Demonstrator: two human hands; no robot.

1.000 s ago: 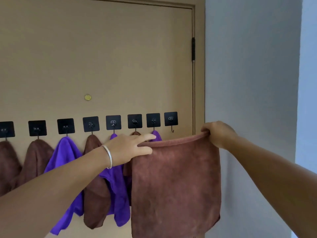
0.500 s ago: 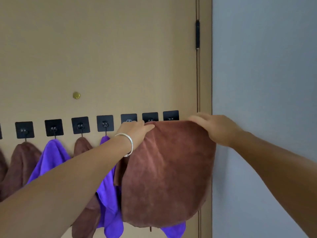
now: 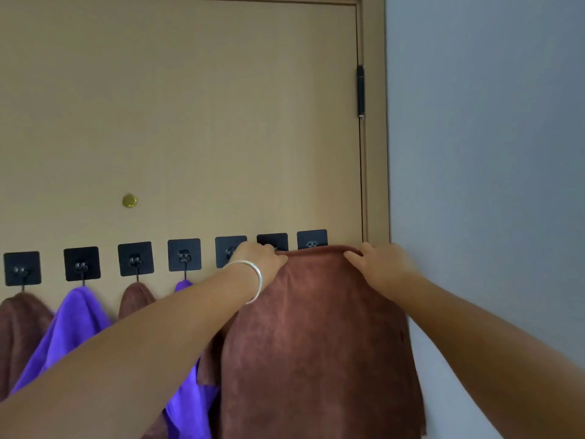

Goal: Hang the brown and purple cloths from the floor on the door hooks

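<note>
The tan door [image 3: 190,106] fills most of what's in front of me, its hinge [image 3: 360,90] on the right edge beside the grey wall [image 3: 490,153]. A big brown cloth [image 3: 316,343] is held flat against the door near that right edge, its top hem level with the rightmost hook plate [image 3: 312,239]. A row of black hook plates [image 3: 135,258] runs across the door's lower part, and cloths hang from them: brown [image 3: 19,321], purple [image 3: 76,315], brown [image 3: 134,299], purple [image 3: 183,285]. The right hand [image 3: 380,264] pinches the cloth's upper right corner, fingers curled over the hem. The left hand [image 3: 258,256], a silver bangle [image 3: 253,280] on its wrist, grips the upper left corner. A small brass peephole [image 3: 129,201] sits above the hooks.
</note>
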